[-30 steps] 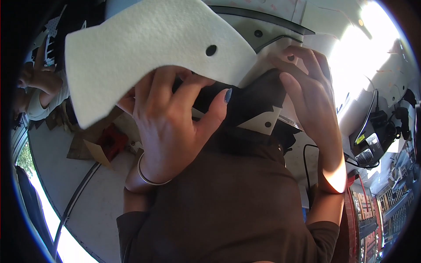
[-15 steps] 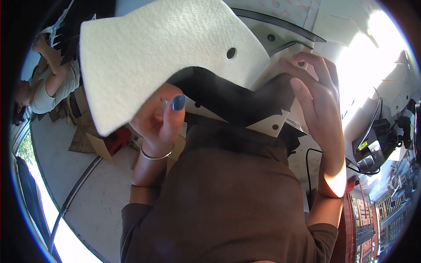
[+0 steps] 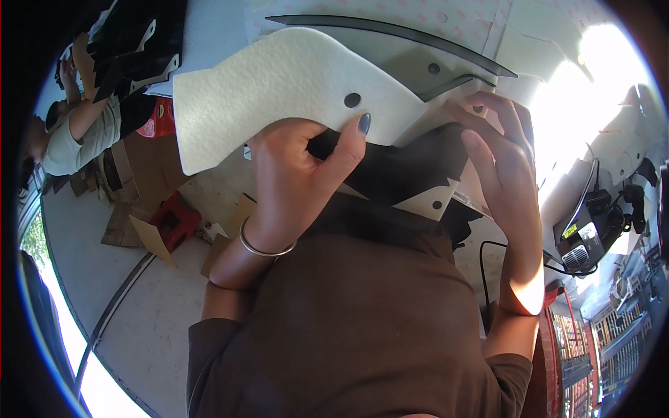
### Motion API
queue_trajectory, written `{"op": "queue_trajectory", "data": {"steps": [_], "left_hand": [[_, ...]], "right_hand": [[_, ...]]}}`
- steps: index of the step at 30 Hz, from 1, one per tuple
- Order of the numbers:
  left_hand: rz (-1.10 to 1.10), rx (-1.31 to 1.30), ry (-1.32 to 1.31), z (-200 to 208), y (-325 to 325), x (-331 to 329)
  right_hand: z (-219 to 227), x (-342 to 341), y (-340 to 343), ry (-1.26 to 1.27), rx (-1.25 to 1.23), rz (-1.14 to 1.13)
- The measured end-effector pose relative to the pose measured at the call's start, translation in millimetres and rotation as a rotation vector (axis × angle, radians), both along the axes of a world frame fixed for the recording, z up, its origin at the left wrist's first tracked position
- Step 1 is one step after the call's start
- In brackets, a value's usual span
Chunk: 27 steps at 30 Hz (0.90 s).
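Observation:
A cream felt piece (image 3: 272,83) with a curved lower edge and one round hole stretches across the upper middle. My left hand (image 3: 300,167) grips its lower edge, the blue-nailed thumb lying on the face just below the hole and the fingers hidden behind. Under the felt lies a dark, shaped sheet (image 3: 418,164); whether the two are joined I cannot tell. My right hand (image 3: 505,139) holds the sheet's right end between thumb and bent fingers. Below that end, a pale corner with a hole (image 3: 437,205) shows.
Behind the felt, a long dark curved strip (image 3: 390,35) lies on a pale work surface. A black device with cables (image 3: 585,240) sits at right. Cardboard boxes (image 3: 150,171) and a red object (image 3: 174,221) are on the left floor. Another person (image 3: 83,136) works at far left.
My left hand has moved right and slightly up, its thumb now by the hole. The felt's left end has dropped away from the camera and swung right. My right hand stays nearly still.

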<state>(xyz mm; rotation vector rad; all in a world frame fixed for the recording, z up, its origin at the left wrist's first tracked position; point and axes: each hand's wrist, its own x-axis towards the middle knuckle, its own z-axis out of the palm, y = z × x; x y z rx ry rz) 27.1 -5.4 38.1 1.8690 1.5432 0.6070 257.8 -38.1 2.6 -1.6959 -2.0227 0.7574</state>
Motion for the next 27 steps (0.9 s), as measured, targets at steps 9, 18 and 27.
{"op": "queue_trajectory", "data": {"steps": [9, 18, 27], "left_hand": [[0.062, 0.150, -0.059, -14.2, -12.4, 1.7], [0.109, -0.103, -0.187, -0.7, -12.3, 4.3], [0.133, -0.170, -0.273, 5.5, -8.0, 5.5]], "right_hand": [[1.5, 1.1, 1.1, -0.010, 0.003, 0.022], [3.3, 2.6, 5.2, 0.004, 0.027, 0.023], [1.4, 6.4, 5.3, 0.022, 0.027, 0.031]]}}
